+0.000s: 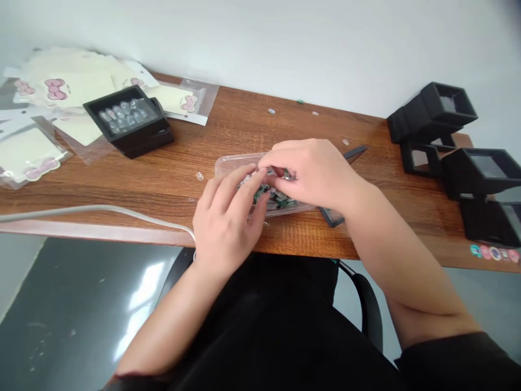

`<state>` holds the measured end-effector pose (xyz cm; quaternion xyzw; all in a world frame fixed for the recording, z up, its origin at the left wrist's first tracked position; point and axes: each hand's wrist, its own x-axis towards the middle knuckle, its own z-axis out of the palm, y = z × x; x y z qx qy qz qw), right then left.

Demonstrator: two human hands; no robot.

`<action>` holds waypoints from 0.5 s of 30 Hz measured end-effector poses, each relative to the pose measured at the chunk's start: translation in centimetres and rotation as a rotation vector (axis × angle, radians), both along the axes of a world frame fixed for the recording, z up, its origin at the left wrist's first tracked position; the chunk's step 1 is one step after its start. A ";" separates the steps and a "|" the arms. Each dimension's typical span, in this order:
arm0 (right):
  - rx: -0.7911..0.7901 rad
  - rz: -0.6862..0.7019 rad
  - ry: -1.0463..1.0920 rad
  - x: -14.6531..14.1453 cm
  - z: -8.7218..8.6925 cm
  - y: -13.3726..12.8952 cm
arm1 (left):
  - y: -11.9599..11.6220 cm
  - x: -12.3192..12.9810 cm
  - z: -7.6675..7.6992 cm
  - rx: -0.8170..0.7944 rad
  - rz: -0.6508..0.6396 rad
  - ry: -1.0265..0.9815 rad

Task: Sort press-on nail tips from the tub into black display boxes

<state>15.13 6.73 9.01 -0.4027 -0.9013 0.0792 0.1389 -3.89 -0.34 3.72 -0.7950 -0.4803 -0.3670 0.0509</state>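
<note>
A shallow clear plastic container (230, 161) stands near the table's front edge, holding many small green and clear pieces (283, 202). My left hand (226, 217) arches over its left side, fingers bent and thumb apart from them, with pieces showing in the gap. From the right, my right hand (311, 171) reaches over the container. Its thumb and fingers are pinched together close to my left fingertips; whatever they hold is hidden. Partly under my right wrist lies a flat black-framed case (334, 218).
On the left, a black box (130, 120) of clear nail tips sits beside cream cards in plastic sleeves (81, 81). Black open boxes (448, 103) are stacked at right. Loose clear tips (199, 176) dot the wooden table (244, 119). A white cable (101, 208) runs along the front left.
</note>
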 end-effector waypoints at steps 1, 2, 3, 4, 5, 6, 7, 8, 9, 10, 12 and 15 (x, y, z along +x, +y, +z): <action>0.021 -0.004 0.050 0.3 -0.1 -0.2 | 0.2 0.2 0.1 0.018 0.009 -0.016; 0.037 -0.007 0.093 0.5 -0.2 -0.4 | 0.4 0.3 0.2 0.036 0.004 -0.038; 0.050 -0.004 0.129 0.8 -0.3 -0.5 | 0.5 0.4 0.3 0.050 -0.010 -0.062; 0.058 0.004 0.156 1.0 -0.5 -0.6 | 0.5 0.6 0.4 0.057 -0.028 -0.082; 0.063 0.013 0.175 1.3 -0.6 -0.7 | 0.6 0.7 0.5 0.060 -0.044 -0.100; 0.072 0.027 0.192 1.5 -0.8 -0.7 | 0.7 0.8 0.5 0.071 -0.060 -0.119; 0.087 0.042 0.205 1.7 -0.9 -0.8 | 0.8 1.0 0.5 0.084 -0.074 -0.139; 0.110 0.055 0.218 1.9 -1.0 -0.9 | 0.9 1.2 0.5 0.099 -0.088 -0.158; 0.135 0.065 0.231 2.1 -1.1 -1.0 | 1.0 1.4 0.5 0.117 -0.101 -0.172; 0.160 0.074 0.246 2.3 -1.1 -1.2 | 1.1 1.6 0.6 0.139 -0.122 -0.183; 0.211 0.085 0.293 2.8 -0.9 -1.8 | 0.9 2.0 0.8 0.169 -0.170 -0.234; 0.220 0.066 0.413 4.3 -0.2 -3.0 | -0.5 2.9 1.5 0.043 -0.224 -0.572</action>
